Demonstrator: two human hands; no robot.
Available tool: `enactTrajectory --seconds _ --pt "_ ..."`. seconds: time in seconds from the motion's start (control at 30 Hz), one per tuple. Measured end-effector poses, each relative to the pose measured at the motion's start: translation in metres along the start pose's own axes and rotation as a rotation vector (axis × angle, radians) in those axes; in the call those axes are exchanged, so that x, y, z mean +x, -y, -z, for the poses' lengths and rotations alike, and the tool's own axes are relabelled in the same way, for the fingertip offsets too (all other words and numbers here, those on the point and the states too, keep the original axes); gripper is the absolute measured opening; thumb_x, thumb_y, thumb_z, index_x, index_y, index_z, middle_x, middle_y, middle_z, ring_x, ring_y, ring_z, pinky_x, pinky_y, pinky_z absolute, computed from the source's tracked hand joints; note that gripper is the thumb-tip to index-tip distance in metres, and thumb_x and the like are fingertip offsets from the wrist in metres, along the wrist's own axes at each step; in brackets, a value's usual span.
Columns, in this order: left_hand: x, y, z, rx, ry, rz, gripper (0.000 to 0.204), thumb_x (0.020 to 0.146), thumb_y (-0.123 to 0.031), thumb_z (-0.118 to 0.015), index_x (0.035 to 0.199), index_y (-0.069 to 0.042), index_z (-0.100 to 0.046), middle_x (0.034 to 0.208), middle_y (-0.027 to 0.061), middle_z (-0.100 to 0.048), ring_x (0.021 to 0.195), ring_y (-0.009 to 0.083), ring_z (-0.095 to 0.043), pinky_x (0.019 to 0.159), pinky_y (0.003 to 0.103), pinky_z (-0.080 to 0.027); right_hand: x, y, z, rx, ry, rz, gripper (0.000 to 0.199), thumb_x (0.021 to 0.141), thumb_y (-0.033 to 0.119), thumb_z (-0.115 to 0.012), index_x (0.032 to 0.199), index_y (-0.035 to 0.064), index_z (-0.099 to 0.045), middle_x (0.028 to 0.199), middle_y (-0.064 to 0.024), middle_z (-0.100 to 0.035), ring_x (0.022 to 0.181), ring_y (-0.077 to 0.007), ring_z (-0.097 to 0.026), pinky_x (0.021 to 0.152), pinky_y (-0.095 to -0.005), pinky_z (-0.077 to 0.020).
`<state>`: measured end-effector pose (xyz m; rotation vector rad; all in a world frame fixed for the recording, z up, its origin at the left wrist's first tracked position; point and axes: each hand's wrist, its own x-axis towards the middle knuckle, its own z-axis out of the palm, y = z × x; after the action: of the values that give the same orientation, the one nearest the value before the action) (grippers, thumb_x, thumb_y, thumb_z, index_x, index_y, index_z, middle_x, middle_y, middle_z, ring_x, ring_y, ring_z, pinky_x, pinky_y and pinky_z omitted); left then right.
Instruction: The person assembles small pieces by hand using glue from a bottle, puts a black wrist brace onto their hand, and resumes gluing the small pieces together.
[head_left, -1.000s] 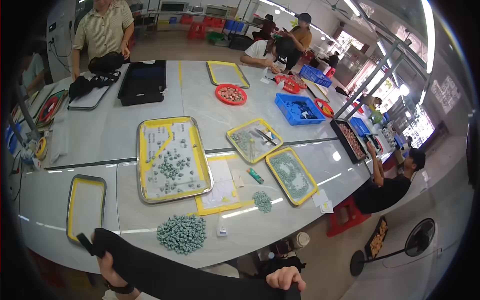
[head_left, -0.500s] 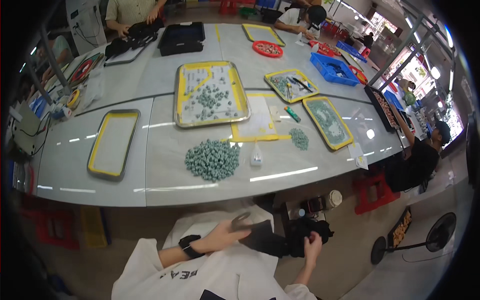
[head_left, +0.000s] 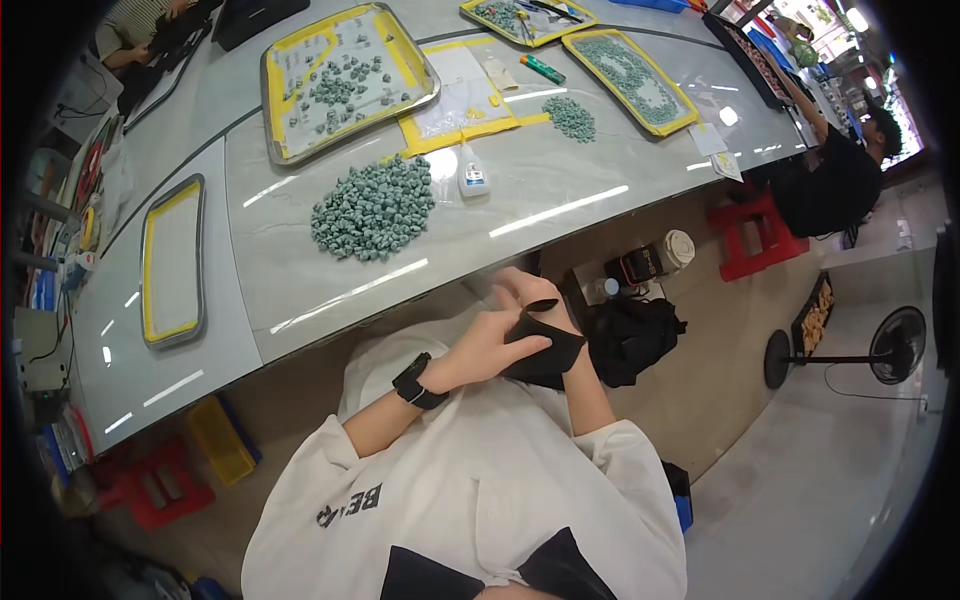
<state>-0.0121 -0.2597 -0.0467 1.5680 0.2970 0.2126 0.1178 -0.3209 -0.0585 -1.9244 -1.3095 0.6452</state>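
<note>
Black cloth (head_left: 553, 350) sits in front of the wearer's body, just off the table's near edge, lying across the right wrist. On my feed the left hand (head_left: 478, 352) is closed on it, thumb pressed over the fabric. I see the right hand (head_left: 522, 286) partly behind the cloth; I cannot tell how far open it is. Near them on the table (head_left: 330, 290) I see a green stone pile (head_left: 375, 210) beside a small white bottle (head_left: 473, 178).
</note>
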Motion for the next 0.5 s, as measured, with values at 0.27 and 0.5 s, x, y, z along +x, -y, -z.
enactTrajectory --seconds 0.27,0.5 --pt "0.020 -0.004 0.002 0.531 -0.242 -0.136 0.063 0.070 -0.017 -0.076 0.125 -0.009 -0.046 0.098 0.0118 -0.058 0.087 0.0265 -0.055 0.077 0.035 -0.045 -0.002 -0.015 -0.018 0.046 0.027 0.325 0.021 0.079 0.014 -0.060 0.097 0.0036 -0.057 0.091 -0.0149 -0.059 0.084 -0.0282 -0.059 0.066 -0.0358 -0.0467" --pt "0.047 0.014 0.003 0.758 0.018 -0.389 0.038 0.074 -0.010 -0.062 0.112 -0.009 -0.056 0.120 0.0123 -0.050 0.118 0.0326 -0.042 0.102 0.056 -0.027 0.049 -0.031 -0.004 0.255 -0.071 0.100 0.023 0.078 0.014 -0.061 0.098 0.0029 -0.057 0.091 -0.0144 -0.060 0.084 -0.0255 -0.059 0.066 -0.0344 -0.0467"
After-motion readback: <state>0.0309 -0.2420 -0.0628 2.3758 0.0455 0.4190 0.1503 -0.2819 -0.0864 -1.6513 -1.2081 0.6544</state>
